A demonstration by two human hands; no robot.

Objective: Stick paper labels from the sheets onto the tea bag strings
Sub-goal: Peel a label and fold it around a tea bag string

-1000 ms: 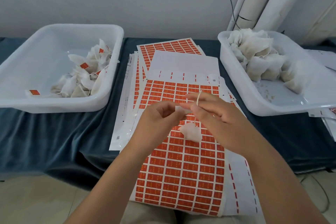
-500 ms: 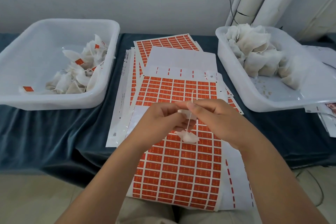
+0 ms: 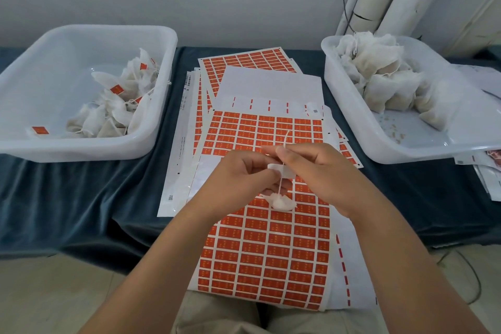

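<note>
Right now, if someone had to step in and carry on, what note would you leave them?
Left hand pinches a label, white side showing; right hand pinches the string just above it. The tea bag dangles below, over the top label sheet.
Done: labelled bags lie in the left tub.
To do: press this label onto the string, drop the bag in the left tub, then work through the unlabelled bags in the right tub.
</note>
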